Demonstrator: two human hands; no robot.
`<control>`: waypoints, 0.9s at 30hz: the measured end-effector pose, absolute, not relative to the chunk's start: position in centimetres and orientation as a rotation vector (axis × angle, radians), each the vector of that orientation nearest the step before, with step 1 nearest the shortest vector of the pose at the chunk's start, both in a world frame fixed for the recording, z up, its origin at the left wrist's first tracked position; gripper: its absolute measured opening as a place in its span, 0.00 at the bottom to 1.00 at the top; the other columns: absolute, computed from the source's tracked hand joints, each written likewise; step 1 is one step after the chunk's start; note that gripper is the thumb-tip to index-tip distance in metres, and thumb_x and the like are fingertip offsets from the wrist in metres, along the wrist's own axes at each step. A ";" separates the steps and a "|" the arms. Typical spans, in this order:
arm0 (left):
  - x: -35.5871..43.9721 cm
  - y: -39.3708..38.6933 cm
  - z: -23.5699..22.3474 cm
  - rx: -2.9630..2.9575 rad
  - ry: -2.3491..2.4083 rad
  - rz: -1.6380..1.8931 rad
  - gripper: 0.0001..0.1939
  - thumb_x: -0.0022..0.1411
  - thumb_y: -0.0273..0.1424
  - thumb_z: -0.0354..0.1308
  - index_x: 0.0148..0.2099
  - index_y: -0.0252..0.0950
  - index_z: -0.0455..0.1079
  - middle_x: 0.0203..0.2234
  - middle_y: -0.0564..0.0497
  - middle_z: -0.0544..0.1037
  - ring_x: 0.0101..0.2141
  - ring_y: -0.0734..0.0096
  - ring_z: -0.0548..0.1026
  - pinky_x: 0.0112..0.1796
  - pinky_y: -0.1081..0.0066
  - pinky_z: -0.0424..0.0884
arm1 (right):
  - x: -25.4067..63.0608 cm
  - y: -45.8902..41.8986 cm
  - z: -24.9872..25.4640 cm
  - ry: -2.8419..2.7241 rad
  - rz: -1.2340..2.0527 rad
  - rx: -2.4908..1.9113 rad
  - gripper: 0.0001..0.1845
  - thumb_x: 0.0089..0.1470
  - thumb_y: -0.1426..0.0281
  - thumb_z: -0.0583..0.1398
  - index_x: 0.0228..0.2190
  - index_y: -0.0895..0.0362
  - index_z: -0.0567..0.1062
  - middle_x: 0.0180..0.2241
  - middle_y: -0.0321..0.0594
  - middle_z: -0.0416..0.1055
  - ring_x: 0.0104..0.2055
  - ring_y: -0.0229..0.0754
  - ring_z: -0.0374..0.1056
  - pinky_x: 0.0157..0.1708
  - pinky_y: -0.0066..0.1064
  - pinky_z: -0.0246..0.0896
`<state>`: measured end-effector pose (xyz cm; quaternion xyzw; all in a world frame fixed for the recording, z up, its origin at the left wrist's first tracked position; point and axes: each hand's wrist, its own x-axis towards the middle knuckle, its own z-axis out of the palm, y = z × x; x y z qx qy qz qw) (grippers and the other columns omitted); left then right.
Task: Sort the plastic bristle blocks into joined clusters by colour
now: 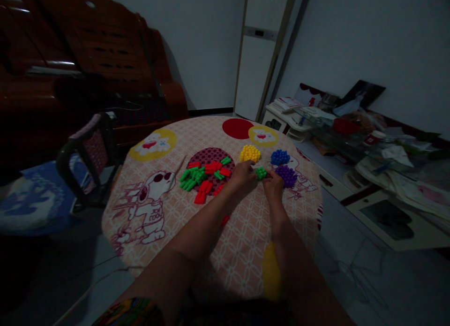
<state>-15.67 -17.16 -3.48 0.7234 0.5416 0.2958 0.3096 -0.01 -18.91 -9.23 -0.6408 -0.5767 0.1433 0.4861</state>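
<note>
On the cloth-covered round table, my left hand point(246, 176) and my right hand point(273, 183) meet at a small cluster of green plastic toy pieces point(261, 173). The pieces stand packed together with rounded tips up. My left fingers curl against the left side, and my right thumb and fingers press the right side. Just beyond stands a packed yellow cluster point(250, 153). A blue cluster point(280, 157) and a purple cluster point(286, 176) are by my right hand. Left of my hands lie loose green pieces point(191, 177) and red pieces point(203, 192).
The tablecloth point(232, 269) has printed cartoon figures. A red piece point(225, 220) lies beside my left forearm. A folding chair point(87, 152) stands at the left, a wooden sofa point(116, 58) behind it. At the right is a low cabinet point(383, 213) piled with papers.
</note>
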 end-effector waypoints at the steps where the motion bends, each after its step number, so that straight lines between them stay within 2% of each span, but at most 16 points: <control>1: -16.3 -17.0 -2.9 1.961 1.444 0.754 0.22 0.59 0.25 0.63 0.57 0.31 0.74 0.44 0.41 0.82 0.40 0.64 0.80 0.43 0.69 0.74 | 0.0 -18.9 -9.2 -1.399 0.341 -1.556 0.20 0.41 0.72 0.56 0.36 0.56 0.83 0.33 0.43 0.81 0.33 0.47 0.76 0.36 0.33 0.71; 5: -20.9 -16.6 -0.2 2.111 1.553 0.666 0.20 0.61 0.28 0.63 0.56 0.33 0.74 0.48 0.42 0.82 0.44 0.63 0.80 0.47 0.68 0.72 | 0.0 -18.8 -9.3 -1.371 0.322 -1.552 0.20 0.41 0.73 0.55 0.35 0.55 0.83 0.31 0.43 0.81 0.33 0.47 0.77 0.36 0.33 0.71; 9: -28.4 -17.2 2.0 2.092 1.939 0.532 0.18 0.62 0.31 0.62 0.54 0.31 0.76 0.47 0.41 0.82 0.44 0.60 0.79 0.46 0.66 0.71 | 0.1 -18.7 -9.9 -1.352 0.340 -1.538 0.22 0.41 0.73 0.54 0.37 0.55 0.83 0.34 0.43 0.82 0.36 0.47 0.78 0.41 0.36 0.72; 11: -31.9 -17.9 2.4 2.046 2.022 0.493 0.15 0.60 0.30 0.64 0.49 0.29 0.78 0.43 0.40 0.83 0.41 0.58 0.79 0.44 0.65 0.70 | 0.2 -18.6 -10.1 -1.346 0.355 -1.536 0.23 0.42 0.72 0.54 0.38 0.55 0.83 0.35 0.42 0.82 0.37 0.47 0.78 0.42 0.37 0.72; 14: -34.9 -18.8 2.4 1.936 2.010 0.369 0.09 0.57 0.31 0.67 0.39 0.32 0.80 0.32 0.45 0.84 0.33 0.61 0.79 0.36 0.68 0.69 | 0.2 -18.5 -10.1 -1.332 0.377 -1.538 0.22 0.42 0.73 0.55 0.37 0.56 0.83 0.35 0.44 0.82 0.36 0.48 0.78 0.42 0.38 0.72; 17: -34.9 -18.9 1.7 1.867 1.926 0.203 0.06 0.55 0.33 0.68 0.34 0.35 0.79 0.25 0.49 0.82 0.28 0.64 0.77 0.32 0.69 0.68 | 0.1 -18.5 -9.8 -1.315 0.381 -1.531 0.21 0.41 0.73 0.55 0.36 0.56 0.83 0.35 0.44 0.82 0.36 0.48 0.78 0.42 0.38 0.72; 21: -33.1 -18.3 0.8 1.925 1.918 0.064 0.04 0.51 0.28 0.68 0.30 0.34 0.78 0.22 0.49 0.80 0.30 0.61 0.78 0.33 0.68 0.68 | 0.0 -18.6 -9.7 -1.317 0.374 -1.527 0.21 0.41 0.74 0.54 0.36 0.56 0.83 0.34 0.45 0.82 0.37 0.49 0.78 0.42 0.38 0.72; 24: -32.5 -18.2 0.9 1.986 1.973 0.053 0.00 0.51 0.25 0.66 0.29 0.34 0.77 0.25 0.45 0.81 0.33 0.56 0.79 0.35 0.65 0.69 | 0.1 -18.6 -10.1 -1.326 0.368 -1.530 0.22 0.43 0.73 0.54 0.38 0.56 0.83 0.36 0.45 0.82 0.38 0.49 0.78 0.45 0.40 0.72; 27: -32.0 -18.4 1.9 2.013 2.036 0.272 0.06 0.53 0.25 0.64 0.36 0.32 0.79 0.33 0.42 0.82 0.37 0.54 0.79 0.39 0.63 0.70 | 0.2 -18.5 -10.5 -1.339 0.373 -1.532 0.23 0.44 0.73 0.54 0.40 0.56 0.82 0.37 0.45 0.82 0.39 0.49 0.78 0.46 0.41 0.71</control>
